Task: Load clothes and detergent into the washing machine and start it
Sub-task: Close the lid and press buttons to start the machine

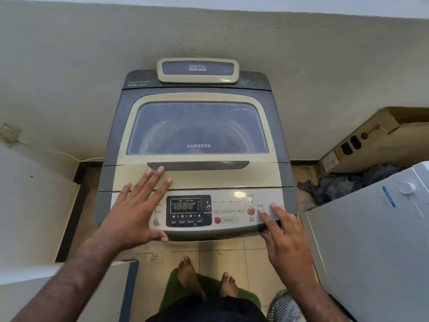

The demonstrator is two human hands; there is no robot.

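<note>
Down at floor level: bare feet [204,282] on a green mat [176,289], tiled floor [232,249] beyond. Bit higher, right hand [285,240] at the panel's right corner, index tip on the Power button [261,210], other fingers [277,208] loosely spread, gripping nothing. Left hand [134,212] flat and splayed over the panel's left end, fingertips reaching onto the lid [199,135] just short of the grey lid handle [198,165], also holding nothing. Display [184,206] lit with all segments showing, Start/Pause button [251,211] just left of Power. Washing machine [197,159] dead ahead against the wall [92,54], lid shut, drum behind the tinted window too murky to say whether loaded.

Handling guess: buttons want a light tap only; lid probably rigid plastic with a glass pane, light-ish, best lifted by that handle recess, not the window. Clothes [343,184] heaped on the floor right of the machine, soft and floppy, grab by the bunch.

Room-wise: tight. White appliance [371,240] crowding the right side, cardboard box [371,140] behind the pile, white panel [34,205] close on the left. Open space mostly straight up above the lid. No detergent spotted anywhere.
</note>
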